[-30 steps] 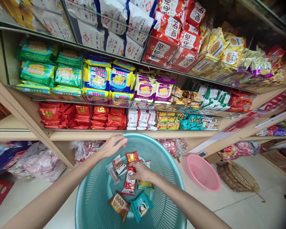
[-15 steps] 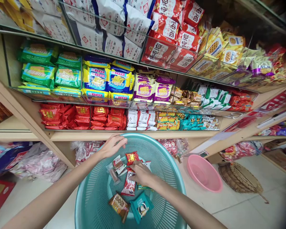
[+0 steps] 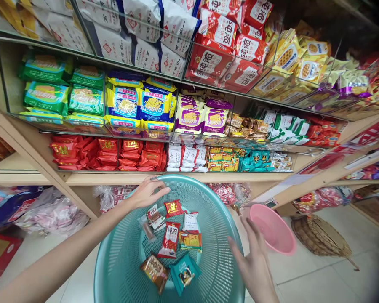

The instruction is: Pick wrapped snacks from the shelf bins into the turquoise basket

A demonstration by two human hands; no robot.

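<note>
A teal perforated plastic basket point(image 3: 221, 198) stands on the floor in front of me. Over its far left rim lies my left hand point(image 3: 149, 192), fingers loosely spread. My right hand point(image 3: 253, 256), fingers apart and holding nothing, is at the basket's right rim; I cannot tell if it touches. Several snack packets lie at the bottom: a small red packet point(image 3: 173, 208), a white packet point(image 3: 190, 221), a red-and-white packet point(image 3: 169, 240), a yellow-green packet point(image 3: 190, 241), a brown packet point(image 3: 155, 272), a teal packet point(image 3: 185, 274) and a brown-and-white packet point(image 3: 155, 217).
Beyond the basket rise glass-fronted shelves with wrapped biscuits, among them green packs point(image 3: 46, 99) and red packs point(image 3: 107, 152). A pink basin point(image 3: 274, 233) and a woven fan-like item point(image 3: 322, 237) are on the tiled floor to the right. Plastic bags point(image 3: 58, 212) lie at the left.
My right hand has lifted off the packets and moved right to the basket's right side, fingers opened. The white and yellow-green packets now show fully. My left hand stays at the rim.
</note>
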